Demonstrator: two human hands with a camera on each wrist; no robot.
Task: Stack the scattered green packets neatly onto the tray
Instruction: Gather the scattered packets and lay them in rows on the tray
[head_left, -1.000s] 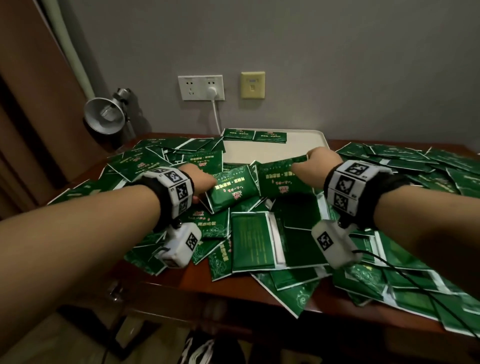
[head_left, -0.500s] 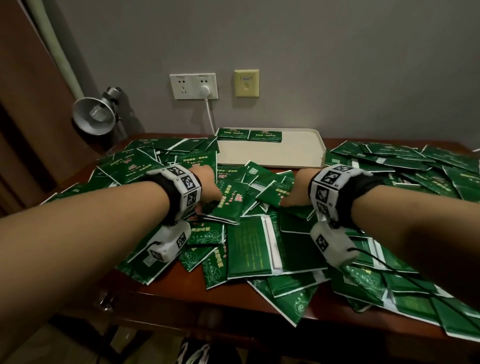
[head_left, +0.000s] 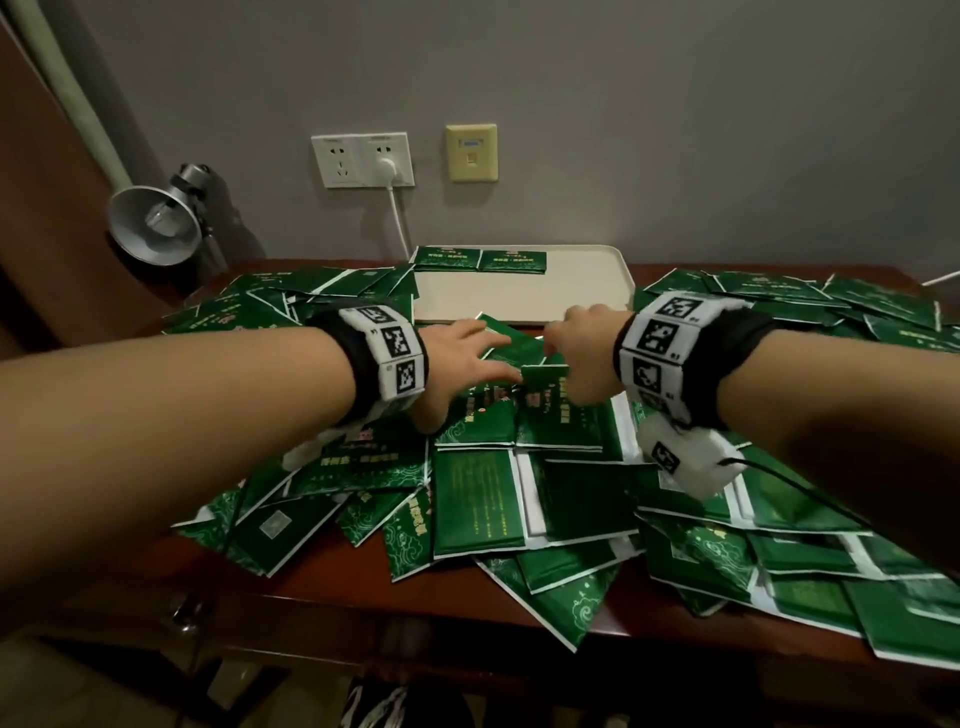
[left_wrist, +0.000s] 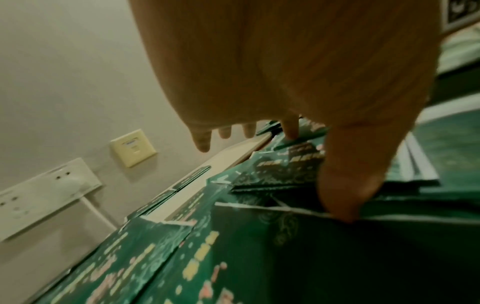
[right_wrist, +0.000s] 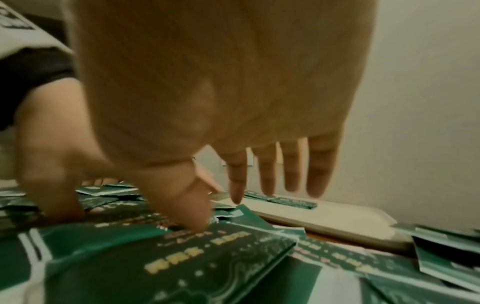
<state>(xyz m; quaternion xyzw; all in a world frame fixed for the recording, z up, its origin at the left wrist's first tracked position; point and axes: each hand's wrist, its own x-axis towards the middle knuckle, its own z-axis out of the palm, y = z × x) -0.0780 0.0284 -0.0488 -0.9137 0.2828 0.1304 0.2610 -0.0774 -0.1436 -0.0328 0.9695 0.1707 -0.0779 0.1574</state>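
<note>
Several green packets (head_left: 478, 499) lie scattered in a heap across the wooden table. A cream tray (head_left: 519, 299) stands at the back against the wall, with two packets (head_left: 485, 260) side by side in its far left corner. My left hand (head_left: 467, 356) hovers over the heap just in front of the tray, fingers spread and straight. My right hand (head_left: 582, 353) is beside it, fingers straight in the right wrist view, its thumb (right_wrist: 192, 211) touching a packet (right_wrist: 182, 257). In the left wrist view the left thumb (left_wrist: 345, 185) touches a packet's edge. Neither hand holds anything.
A metal clamp lamp (head_left: 153, 223) sits at the back left corner. A wall socket (head_left: 363, 158) with a white cable and a yellow wall plate (head_left: 471, 152) are above the tray. More packets (head_left: 831, 312) cover the right side. The table's front edge (head_left: 363, 613) is bare wood.
A second ago each hand gripped a packet held up over the heap. Both hands then dropped onto the pile, let go, and now reach forward with straight fingers.
</note>
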